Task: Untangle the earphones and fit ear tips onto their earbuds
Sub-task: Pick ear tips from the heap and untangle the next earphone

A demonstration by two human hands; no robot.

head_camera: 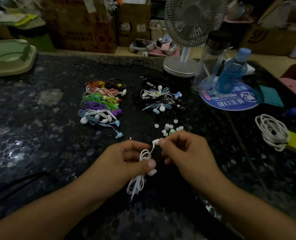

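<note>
Two hands meet low over the dark speckled tabletop (39,129), sharing one white earphone set (144,157). The left hand (126,159) is curled round the bundled cord, thumb pressed across the loops, with one earbud (152,172) poking out beside the thumb and the rest of the cord hanging below. The right hand (185,153) pinches at the tip of the other earbud (155,141), which lies roughly level, its long axis running left to right, its open end toward the right fingertips. It looks as if an ear tip is being pressed on there, though the fingers hide it. The loose ear tips (169,129) lie just beyond the right hand, nearer to it than to the left, so the next tip is best picked up by the right.
</note>
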